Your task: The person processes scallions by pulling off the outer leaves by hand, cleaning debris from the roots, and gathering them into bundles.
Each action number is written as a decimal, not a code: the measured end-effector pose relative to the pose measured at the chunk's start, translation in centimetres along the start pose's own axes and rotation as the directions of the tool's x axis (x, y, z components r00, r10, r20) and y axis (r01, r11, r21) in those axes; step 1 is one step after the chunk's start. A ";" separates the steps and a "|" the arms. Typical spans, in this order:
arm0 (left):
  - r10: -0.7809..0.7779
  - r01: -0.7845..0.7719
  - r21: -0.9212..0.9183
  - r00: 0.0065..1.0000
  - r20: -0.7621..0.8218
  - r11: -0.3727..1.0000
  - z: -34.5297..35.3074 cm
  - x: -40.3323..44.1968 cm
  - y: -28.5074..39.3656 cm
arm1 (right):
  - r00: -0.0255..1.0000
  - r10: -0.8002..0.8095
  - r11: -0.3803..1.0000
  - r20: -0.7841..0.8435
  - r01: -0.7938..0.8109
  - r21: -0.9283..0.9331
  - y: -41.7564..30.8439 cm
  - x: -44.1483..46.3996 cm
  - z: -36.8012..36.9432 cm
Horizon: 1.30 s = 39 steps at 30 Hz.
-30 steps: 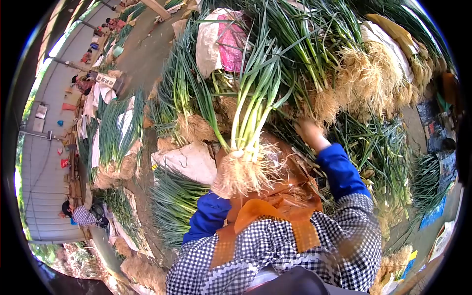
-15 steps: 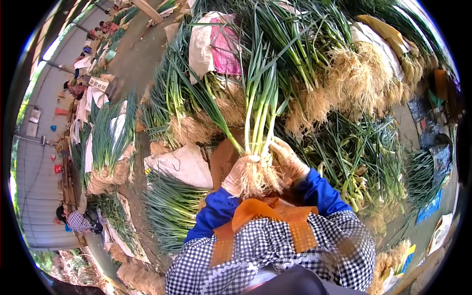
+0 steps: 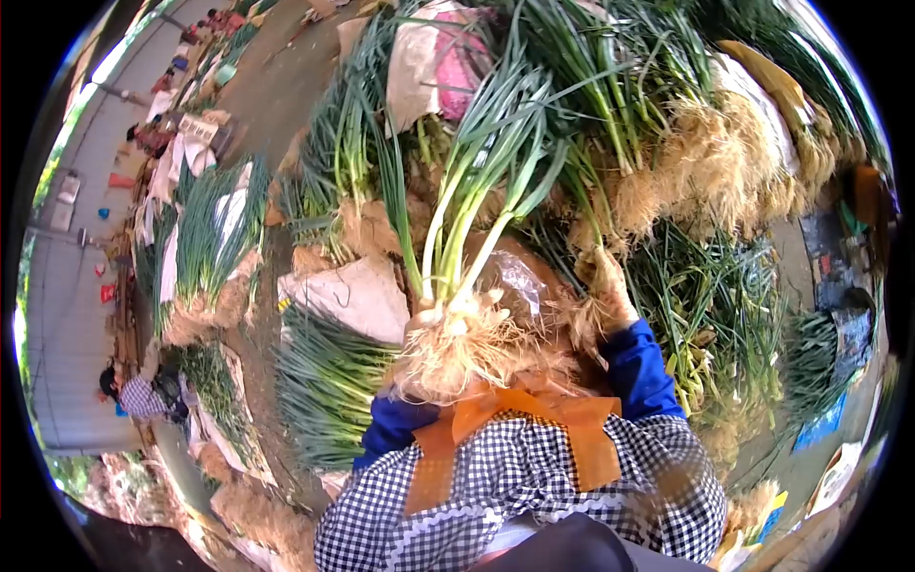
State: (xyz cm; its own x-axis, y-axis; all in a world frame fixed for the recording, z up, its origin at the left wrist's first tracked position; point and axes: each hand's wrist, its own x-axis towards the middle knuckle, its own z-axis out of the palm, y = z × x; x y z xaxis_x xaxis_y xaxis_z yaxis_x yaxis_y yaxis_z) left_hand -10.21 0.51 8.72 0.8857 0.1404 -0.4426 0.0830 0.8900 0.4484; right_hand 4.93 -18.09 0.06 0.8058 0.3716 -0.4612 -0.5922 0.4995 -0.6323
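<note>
A bunch of green onions [image 3: 453,248] stands in front of my body, leaves slanting up and to the right, its pale bushy roots [image 3: 453,348] toward me. My left hand is closed around its base, mostly hidden behind the roots; its blue sleeve [image 3: 405,424] shows below. My right hand [image 3: 612,286] is apart from the bunch, on the right. Its fingers are closed on a green onion [image 3: 598,214] whose roots hang below the hand. Between the hands lies a brown covering [image 3: 534,315] with a shiny clear plastic patch.
Large piles of green onions with tan roots [image 3: 710,157] lie ahead. Loose onions and leaves [image 3: 710,305] are at right. Another bundle [image 3: 329,391] and a whitish sack [image 3: 348,297] lie at left. A person [image 3: 143,396] is farther left.
My hands have moved apart. The bunch has shifted left with my left hand and tilted right; my right hand has left it, moved right, and now grips a separate green onion.
</note>
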 end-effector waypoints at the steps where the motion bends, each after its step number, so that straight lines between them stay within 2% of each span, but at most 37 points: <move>1: -0.080 0.080 0.002 0.995 0.062 0.997 0.3 0.3 -0.1 | 0.955 -0.020 0.952 0.297 0.109 -0.286 0.0 1.0 -0.6; 2: -0.165 0.164 0.012 0.978 0.131 0.986 0.6 0.7 -0.3 | 0.967 0.054 0.921 0.249 0.048 -0.386 1.7 0.3 -0.9; 3: -0.106 0.088 0.194 0.991 0.084 0.977 -1.4 1.8 -1.8 | 0.972 0.128 0.878 0.198 -0.018 -0.479 1.8 -2.1 1.7; 4: -0.046 0.029 0.375 0.998 0.037 0.927 -3.3 2.8 -3.3 | 0.883 -0.113 0.599 0.455 0.426 -0.678 3.6 -1.1 1.1; 5: -0.172 0.152 0.243 0.983 0.063 0.958 -3.8 3.1 -4.0 | 0.678 -0.339 0.120 0.653 0.719 -0.685 5.4 -0.2 0.5; 6: -0.297 0.286 0.110 0.950 0.098 0.952 -4.0 3.1 -4.5 | 0.807 -0.252 -0.036 0.535 0.544 -0.838 3.9 -0.5 0.3; 7: -0.322 0.322 0.023 0.944 0.065 0.947 -2.5 2.6 -4.6 | 0.823 -0.325 -0.059 0.466 0.474 -0.878 2.1 -1.1 0.3; 8: -0.320 0.320 0.013 0.945 0.067 0.947 -4.1 3.3 -5.0 | 0.825 -0.395 -0.082 0.404 0.406 -0.910 0.2 -1.3 0.6; 9: -0.300 0.296 0.063 0.950 0.081 0.953 -7.0 4.3 -6.0 | 0.572 -0.577 -0.242 0.583 0.562 -0.791 -1.0 -1.2 1.6; 10: -0.282 0.270 0.119 0.954 0.098 0.956 -6.3 4.4 -5.7 | 0.582 -0.517 -0.109 0.627 0.682 -0.723 -1.9 -1.9 2.9; 12: -0.245 0.248 0.184 0.969 -0.039 0.951 -5.4 4.1 -6.3 | 0.683 -0.201 -0.057 0.703 0.708 -0.704 -1.8 -2.8 5.5; 13: -0.235 0.238 0.184 0.971 -0.039 0.954 -5.1 4.0 -6.7 | 0.593 -0.158 -0.060 0.790 0.793 -0.607 -1.3 -3.0 6.5; 14: -0.226 0.230 0.185 0.973 -0.043 0.955 -4.8 4.0 -7.0 | 0.523 -0.140 -0.171 0.841 0.824 -0.541 -0.9 -2.4 6.5; 15: -0.225 0.229 0.187 0.973 -0.042 0.955 -4.1 3.9 -7.0 | 0.532 -0.043 -0.064 0.846 0.843 -0.534 -0.6 -2.2 6.4; 16: -0.157 0.163 0.249 0.987 -0.044 0.955 -3.3 3.6 -6.9 | 0.525 0.061 0.044 0.849 0.848 -0.527 -0.5 -2.0 6.3; 17: -0.123 0.131 0.275 0.991 -0.048 0.953 -3.7 3.6 -7.0 | 0.467 0.050 0.204 0.883 0.861 -0.467 -0.5 -2.8 5.6; 18: -0.089 0.100 0.301 0.995 -0.051 0.948 -4.1 3.6 -7.1 | 0.462 0.251 0.401 0.851 0.750 -0.526 -1.3 -3.5 5.2; 20: -0.155 0.123 0.400 0.987 0.049 0.908 -7.1 4.6 -7.6 | 0.166 0.229 0.707 0.959 0.649 -0.281 -3.6 -5.1 4.1; 22: -0.127 0.089 0.434 0.990 0.059 0.896 -5.8 4.1 -7.1 | 0.323 0.334 0.811 0.885 0.379 -0.445 -6.6 -5.8 1.5; 23: -0.095 0.049 0.472 0.993 0.074 0.880 -5.0 4.0 -7.0 | 0.548 0.321 0.662 0.772 0.454 -0.597 -6.8 -5.6 0.9; 24: -0.100 0.054 0.465 0.992 0.075 0.884 -4.4 3.9 -7.3 | 0.786 0.217 0.223 0.578 0.537 -0.814 -6.7 -6.3 2.5; 26: -0.079 0.030 0.370 0.990 0.119 0.929 -3.4 4.1 -7.6 | 0.755 0.044 0.083 0.654 0.650 -0.755 -3.6 -5.6 4.3; 27: -0.166 0.108 0.377 0.978 0.126 0.920 -5.6 5.0 -8.0 | 0.719 0.056 -0.115 0.692 0.694 -0.711 -2.6 -5.3 5.1; 28: -0.025 0.004 0.275 0.997 0.074 0.961 -4.7 4.4 -8.7 | 0.684 0.081 -0.305 0.725 0.709 -0.635 -1.9 -5.3 6.0; 29: -0.037 0.000 0.339 0.994 0.102 0.941 -4.6 4.1 -8.5 | 0.743 0.178 -0.314 0.645 0.664 -0.679 -2.1 -5.5 6.9; 30: -0.051 -0.006 0.400 0.990 0.132 0.917 -4.7 4.0 -8.3 | 0.742 0.178 -0.313 0.647 0.666 -0.677 -1.5 -5.5 7.3; 31: -0.051 -0.005 0.398 0.990 0.132 0.917 -4.6 4.2 -8.5 | 0.747 0.266 -0.484 0.609 0.650 -0.586 -0.6 -5.4 7.3; 32: -0.018 0.013 0.251 1.000 0.019 0.968 -4.3 4.6 -8.9 | 0.759 0.345 -0.632 0.552 0.623 -0.461 0.2 -5.3 6.9; 33: -0.006 0.015 0.098 0.995 -0.096 0.995 -4.2 4.9 -9.2 | 0.686 0.324 -0.522 0.651 0.704 -0.482 0.9 -4.9 5.4; 34: -0.012 0.021 0.098 0.995 -0.096 0.995 -4.2 4.8 -9.3 | 0.691 0.323 -0.523 0.647 0.700 -0.486 0.5 -5.3 4.7; 35: -0.001 0.001 0.154 1.000 -0.002 0.988 -4.2 4.6 -9.1 | 0.645 0.253 -0.209 0.721 0.764 -0.610 -0.1 -5.9 4.1; 36: 0.007 -0.026 0.206 0.996 0.092 0.978 -4.3 4.5 -8.8 | 0.615 0.157 0.132 0.773 0.762 -0.634 -0.6 -6.6 3.7; 37: 0.005 -0.038 0.467 0.997 0.072 0.883 -4.2 4.8 -8.3 | 0.568 0.172 0.536 0.805 0.631 -0.560 -1.3 -8.2 3.4; 38: -0.058 0.037 0.324 0.997 0.056 0.945 -4.2 4.9 -7.9 | 0.478 0.289 0.517 0.829 0.651 -0.555 -2.5 -9.3 3.3; 39: -0.188 0.174 0.311 0.982 0.016 0.934 -4.4 4.7 -7.1 | 0.481 0.347 0.569 0.805 0.574 -0.588 -3.3 -9.3 2.2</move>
State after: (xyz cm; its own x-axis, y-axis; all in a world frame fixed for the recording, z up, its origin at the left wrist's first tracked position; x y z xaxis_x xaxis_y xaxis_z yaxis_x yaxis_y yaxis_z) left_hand -8.69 -3.28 0.05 0.8616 -0.0368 -0.5063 0.3735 0.7213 0.5832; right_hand -0.62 -21.48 7.74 0.1786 0.9821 0.0604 0.1282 0.0376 -0.9910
